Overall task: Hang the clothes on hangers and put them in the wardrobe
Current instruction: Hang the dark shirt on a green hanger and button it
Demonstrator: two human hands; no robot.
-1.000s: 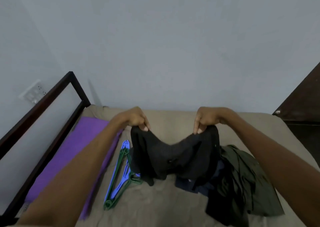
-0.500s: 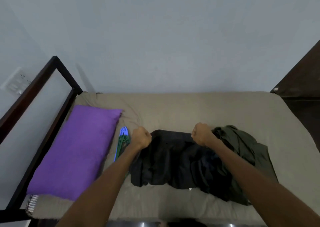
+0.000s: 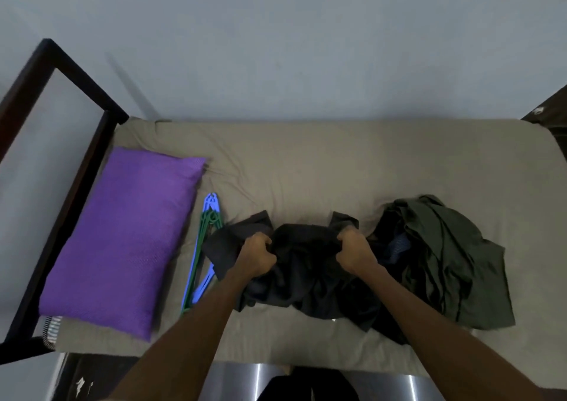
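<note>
1. Clothes come first: the black top (image 3: 306, 265) now lies on the bed (image 3: 306, 161), near the front edge, in the middle.
2. One second ago it was held up in the air, hanging between both hands. Now it is down flat on the sheet (a bit bunched up in the middle).
3. The left hand (image 3: 256, 256) grips the cloth near its left shoulder part, with the fingers curled tight around it.
4. The right hand (image 3: 356, 252) grips the cloth near its right shoulder part, also with the fingers curled tight around it.
5. The hangers (image 3: 204, 247), one blue and one green, lie just beside the black top on its left, between it and the purple pillow (image 3: 129, 235). The top's left sleeve partly covers them.
6. A pile of dark green clothes (image 3: 441, 259) sits on the right, touching the black top.
7. What this means: the top has probably been laid down so a hanger can go inside it. No hanger is in it yet.
8. The next move likely needs one hand to let go and reach left for a hanger.
9. Only the dark edge of a piece of furniture (image 3: 552, 115) shows at the far right (it may be the wardrobe, but that cannot be told), so putting away is still far off.
</note>
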